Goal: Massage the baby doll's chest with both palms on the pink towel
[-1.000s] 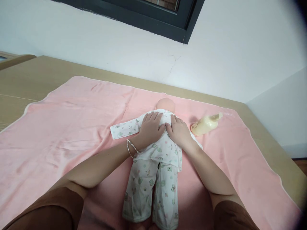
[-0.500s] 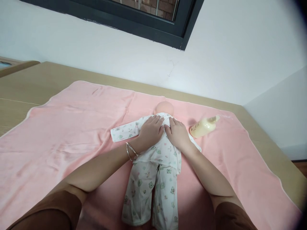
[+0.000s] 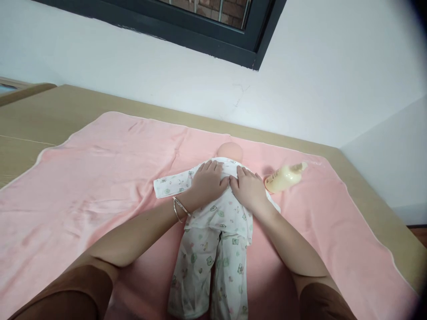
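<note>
Now left hand [image 3: 208, 184], right hand [image 3: 248, 189] open, flat on doll [image 3: 216, 240] back, gripping nothing; bottle [image 3: 283, 178] near right; light pressure suits.

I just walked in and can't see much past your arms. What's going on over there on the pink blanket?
A person has both hands laid flat, side by side, on the torso of a baby doll dressed in white printed pyjamas. The left hand, with a bracelet at the wrist, and the right hand press on the cloth without gripping it. The doll lies on a pink blanket spread over a wooden table, its head pointing away. A cream pump bottle lies on its side just right of the doll.
</note>
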The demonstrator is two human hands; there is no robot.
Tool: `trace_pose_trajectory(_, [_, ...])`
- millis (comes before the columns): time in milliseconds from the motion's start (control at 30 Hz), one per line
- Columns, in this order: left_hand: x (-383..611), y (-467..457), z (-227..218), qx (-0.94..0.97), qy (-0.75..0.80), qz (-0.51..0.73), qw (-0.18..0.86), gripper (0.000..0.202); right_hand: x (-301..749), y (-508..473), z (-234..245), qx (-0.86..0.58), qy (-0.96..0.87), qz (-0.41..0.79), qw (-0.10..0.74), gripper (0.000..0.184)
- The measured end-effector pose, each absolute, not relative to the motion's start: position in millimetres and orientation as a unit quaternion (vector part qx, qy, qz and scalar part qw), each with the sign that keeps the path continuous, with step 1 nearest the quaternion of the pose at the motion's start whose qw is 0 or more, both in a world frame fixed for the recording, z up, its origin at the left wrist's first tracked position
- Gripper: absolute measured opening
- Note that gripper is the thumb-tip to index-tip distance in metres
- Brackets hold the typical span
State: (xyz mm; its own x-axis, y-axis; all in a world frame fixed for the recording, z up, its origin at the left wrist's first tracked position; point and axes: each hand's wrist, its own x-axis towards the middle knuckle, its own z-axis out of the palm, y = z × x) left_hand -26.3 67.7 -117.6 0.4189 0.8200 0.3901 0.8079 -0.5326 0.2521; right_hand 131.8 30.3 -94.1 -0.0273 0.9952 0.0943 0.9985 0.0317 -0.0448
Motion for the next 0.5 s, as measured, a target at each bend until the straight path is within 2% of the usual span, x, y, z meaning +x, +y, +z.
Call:
trace_pose_trajectory(100, [-22.9,67.1,-123.3,0.856,0.455,0.243,-0.011,0.035,135.2,39.0,-99.3,-0.675,-0.737,-0.002,0.046,0.058])
trace_pose_trajectory(267, [-20.0,59.9,-120.9,0.880,0.399,0.254,-0.046,0.027,128.6,27.4,-100.3,-0.660,-0.750,-0.042,0.028,0.056])
trace_pose_trajectory(400, [-24.3,64.1,-116.4,0.866,0.434,0.250,-0.006,0.025,121.0,11.5,-95.9,-0.649,-0.756,-0.082,0.006,0.055])
trace_pose_trajectory(500, [-26.6,69.8,-117.2,0.852,0.458,0.252,0.024,0.030,123.5,14.2,-94.0,-0.657,-0.751,-0.067,0.010,0.055])
